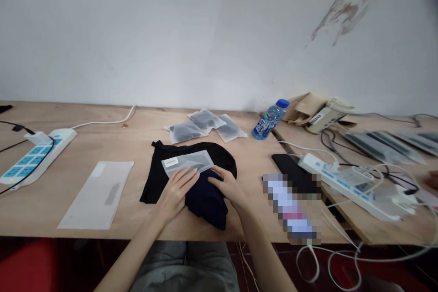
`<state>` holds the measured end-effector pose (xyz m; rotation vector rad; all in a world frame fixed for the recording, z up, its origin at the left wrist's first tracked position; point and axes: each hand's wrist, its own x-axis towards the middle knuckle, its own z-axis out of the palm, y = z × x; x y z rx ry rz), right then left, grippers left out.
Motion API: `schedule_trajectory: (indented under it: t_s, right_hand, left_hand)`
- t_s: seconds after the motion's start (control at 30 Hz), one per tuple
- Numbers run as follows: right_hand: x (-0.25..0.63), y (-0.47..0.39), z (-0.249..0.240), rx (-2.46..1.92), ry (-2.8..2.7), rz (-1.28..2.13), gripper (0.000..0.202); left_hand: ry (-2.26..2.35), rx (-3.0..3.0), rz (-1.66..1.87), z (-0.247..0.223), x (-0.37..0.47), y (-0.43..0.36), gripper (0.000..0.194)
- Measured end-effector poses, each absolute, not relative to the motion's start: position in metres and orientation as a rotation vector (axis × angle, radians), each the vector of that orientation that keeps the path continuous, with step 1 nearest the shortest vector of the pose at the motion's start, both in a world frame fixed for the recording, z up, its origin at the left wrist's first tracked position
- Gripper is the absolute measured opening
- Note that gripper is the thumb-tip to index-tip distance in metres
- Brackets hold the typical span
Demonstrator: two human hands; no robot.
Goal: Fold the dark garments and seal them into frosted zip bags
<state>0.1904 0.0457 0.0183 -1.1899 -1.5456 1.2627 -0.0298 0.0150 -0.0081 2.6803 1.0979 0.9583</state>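
Observation:
A frosted zip bag [191, 160] with a white label lies on a black garment [153, 178] at the middle of the table. Dark navy cloth [207, 203] sticks out of the bag's near side, bunched towards the table's front edge. My left hand [176, 189] rests on the bag's near edge and the cloth, its fingers extended. On the other side, my right hand [227, 185] has its thumb and fingers on the navy cloth and the bag's right corner, and seems to pinch the bag's edge.
A flat frosted bag [96, 196] lies left, beside a power strip [37, 159]. Filled bags [186, 131] sit behind the garment. A blue bottle [270, 121], a blurred-out phone [290, 210], a black object [294, 171] and another power strip [349, 187] with cables are to the right.

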Motion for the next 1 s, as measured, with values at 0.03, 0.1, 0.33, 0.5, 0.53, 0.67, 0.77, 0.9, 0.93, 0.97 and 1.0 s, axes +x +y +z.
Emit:
schedule_trajectory:
  t_s: [0.03,0.1,0.33,0.5,0.53,0.67,0.77,0.9,0.93,0.97,1.0]
  right_hand:
    - [0.19,0.044,0.018,-1.18,-1.482,1.296,0.037]
    - [0.189,0.04,0.017,-1.167,-1.384,1.341,0.035]
    - [0.191,0.038,0.003,-1.085,-1.073,1.517,0.037]
    - [0.188,0.041,-0.01,-1.039,-0.897,1.597,0.042]
    - [0.187,0.041,-0.011,-1.039,-0.878,1.591,0.043]
    - [0.182,0.041,-0.011,-1.01,-0.819,1.622,0.047]
    - [0.177,0.041,-0.011,-0.976,-0.752,1.654,0.05]
    - [0.172,0.04,-0.014,-0.976,-0.668,1.645,0.053]
    - [0.17,0.04,-0.015,-0.974,-0.658,1.648,0.054]
    - [0.169,0.04,-0.016,-0.969,-0.654,1.649,0.055]
    - [0.168,0.039,-0.017,-0.965,-0.66,1.641,0.055]
  left_hand:
    - [1.117,2.707,0.941,-0.008,-0.029,0.014,0.071]
    - [1.149,2.741,0.934,-0.009,-0.028,0.013,0.069]
    - [1.476,2.431,1.323,-0.014,-0.026,-0.001,0.04]
    - [1.916,1.901,1.464,-0.013,-0.02,-0.009,0.034]
    - [1.925,1.803,1.429,-0.012,-0.019,-0.01,0.036]
    - [1.781,1.493,1.261,-0.008,-0.011,-0.013,0.046]
    - [1.657,1.279,1.278,-0.01,-0.003,-0.013,0.049]
    - [1.453,1.011,1.402,-0.019,0.007,-0.011,0.051]
    - [1.428,0.983,1.419,-0.021,0.008,-0.012,0.051]
    - [1.421,0.975,1.422,-0.022,0.009,-0.012,0.051]
    - [1.428,0.984,1.413,-0.022,0.009,-0.013,0.052]
